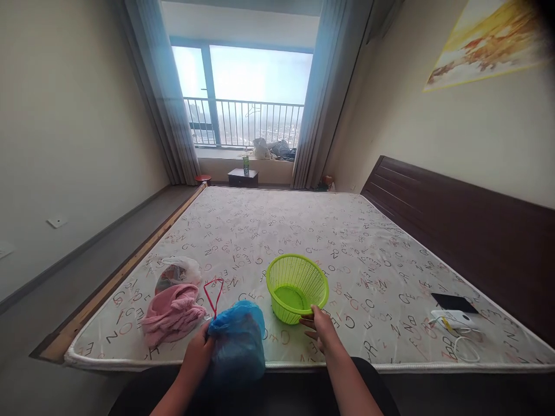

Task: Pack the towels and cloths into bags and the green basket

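Right grip (311, 319) on rim of basket (296, 296)

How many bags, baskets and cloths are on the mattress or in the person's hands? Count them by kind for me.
Bags: 2 (blue bag in the left hand, clear bag)
Baskets: 1 (green basket)
Cloths: 1 (pink cloth)
Total: 4

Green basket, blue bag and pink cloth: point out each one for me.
Green basket (291, 298): head view, on its inside bottom.
Blue bag (240, 342): head view, on its bulging side.
Pink cloth (173, 315): head view, amid its folds.
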`<action>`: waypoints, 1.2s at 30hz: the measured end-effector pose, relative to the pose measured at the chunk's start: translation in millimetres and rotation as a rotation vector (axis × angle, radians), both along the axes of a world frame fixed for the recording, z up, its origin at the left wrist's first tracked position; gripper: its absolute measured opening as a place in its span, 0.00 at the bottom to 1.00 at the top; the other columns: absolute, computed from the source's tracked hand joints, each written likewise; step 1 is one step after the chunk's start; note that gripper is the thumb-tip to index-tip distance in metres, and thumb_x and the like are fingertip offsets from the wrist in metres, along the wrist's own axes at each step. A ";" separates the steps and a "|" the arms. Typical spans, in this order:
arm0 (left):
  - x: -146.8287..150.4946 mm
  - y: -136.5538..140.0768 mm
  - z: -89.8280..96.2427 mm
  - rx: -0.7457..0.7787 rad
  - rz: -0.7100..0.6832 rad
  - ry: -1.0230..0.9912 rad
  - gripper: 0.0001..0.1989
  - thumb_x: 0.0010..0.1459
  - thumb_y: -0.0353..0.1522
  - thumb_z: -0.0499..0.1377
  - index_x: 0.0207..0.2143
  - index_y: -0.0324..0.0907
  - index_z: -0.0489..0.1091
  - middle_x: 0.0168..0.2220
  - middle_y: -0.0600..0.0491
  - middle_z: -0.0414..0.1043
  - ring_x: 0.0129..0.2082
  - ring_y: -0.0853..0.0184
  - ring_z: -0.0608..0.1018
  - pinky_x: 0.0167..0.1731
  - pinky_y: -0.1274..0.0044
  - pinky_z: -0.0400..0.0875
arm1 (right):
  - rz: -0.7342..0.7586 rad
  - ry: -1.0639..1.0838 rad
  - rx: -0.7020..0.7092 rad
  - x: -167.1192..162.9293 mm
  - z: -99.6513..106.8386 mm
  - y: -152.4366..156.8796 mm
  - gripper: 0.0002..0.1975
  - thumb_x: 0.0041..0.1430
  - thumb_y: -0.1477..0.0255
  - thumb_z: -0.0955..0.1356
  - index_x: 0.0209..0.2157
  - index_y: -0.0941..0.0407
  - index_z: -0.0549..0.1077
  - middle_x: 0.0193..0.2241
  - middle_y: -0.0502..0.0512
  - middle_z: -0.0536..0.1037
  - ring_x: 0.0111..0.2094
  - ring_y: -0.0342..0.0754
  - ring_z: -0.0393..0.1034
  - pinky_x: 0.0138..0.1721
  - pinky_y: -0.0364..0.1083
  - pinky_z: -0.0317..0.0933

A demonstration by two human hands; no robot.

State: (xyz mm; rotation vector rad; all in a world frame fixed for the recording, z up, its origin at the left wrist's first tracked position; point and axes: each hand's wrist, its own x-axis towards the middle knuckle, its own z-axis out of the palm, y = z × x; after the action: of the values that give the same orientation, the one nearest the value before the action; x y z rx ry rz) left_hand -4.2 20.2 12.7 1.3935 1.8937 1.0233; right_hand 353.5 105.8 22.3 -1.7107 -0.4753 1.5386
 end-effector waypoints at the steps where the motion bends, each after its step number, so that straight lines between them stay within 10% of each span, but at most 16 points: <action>1: 0.7 0.3 1.5 0.005 0.003 0.002 0.25 0.57 0.50 0.53 0.43 0.43 0.77 0.44 0.45 0.82 0.47 0.49 0.81 0.48 0.63 0.74 | -0.005 -0.012 0.018 1.0 0.3 0.6 0.12 0.65 0.61 0.61 0.41 0.54 0.66 0.40 0.59 0.80 0.39 0.52 0.79 0.36 0.49 0.64; 8: -18.8 16.4 33.7 0.049 -0.031 0.038 0.22 0.57 0.49 0.54 0.38 0.43 0.77 0.39 0.48 0.82 0.44 0.51 0.81 0.45 0.64 0.75 | -0.037 -0.039 0.121 -2.3 -0.3 2.4 0.22 0.58 0.47 0.61 0.35 0.52 0.64 0.34 0.58 0.78 0.32 0.52 0.78 0.30 0.48 0.65; 13: -16.3 24.8 33.2 0.044 -0.097 0.067 0.20 0.57 0.47 0.54 0.39 0.44 0.77 0.41 0.48 0.82 0.45 0.51 0.80 0.47 0.63 0.75 | 0.097 0.024 0.062 -67.8 -13.8 -41.1 0.28 0.61 0.41 0.48 0.34 0.50 0.60 0.28 0.51 0.67 0.21 0.46 0.66 0.27 0.51 0.68; 19: 27.7 5.1 2.4 -0.058 -0.580 0.027 0.17 0.58 0.40 0.55 0.44 0.46 0.78 0.46 0.47 0.82 0.46 0.54 0.81 0.49 0.66 0.74 | 0.577 -0.527 0.832 -143.1 5.4 -98.2 0.19 0.59 0.62 0.70 0.50 0.49 0.69 0.50 0.60 0.73 0.48 0.57 0.72 0.51 0.56 0.67; 23: 32.9 1.5 -4.4 -0.066 -0.626 0.105 0.15 0.60 0.39 0.54 0.43 0.47 0.79 0.43 0.48 0.82 0.44 0.55 0.82 0.46 0.68 0.74 | 0.836 -0.739 0.829 -137.9 11.3 -84.4 0.12 0.59 0.69 0.72 0.46 0.49 0.76 0.45 0.57 0.78 0.43 0.55 0.75 0.45 0.49 0.67; 36: 23.5 5.2 16.5 -0.025 -0.440 0.132 0.20 0.67 0.42 0.50 0.45 0.48 0.79 0.46 0.49 0.81 0.46 0.60 0.81 0.48 0.71 0.72 | 0.551 -0.580 0.872 -106.0 7.6 -59.4 0.17 0.71 0.63 0.61 0.48 0.51 0.80 0.45 0.59 0.82 0.47 0.54 0.77 0.51 0.49 0.65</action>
State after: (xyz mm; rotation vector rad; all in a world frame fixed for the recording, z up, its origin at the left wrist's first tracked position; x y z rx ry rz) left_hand 19.3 25.4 29.2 1.7948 1.5740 0.7035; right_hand 247.5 46.4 29.8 -1.3117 -1.7377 0.8688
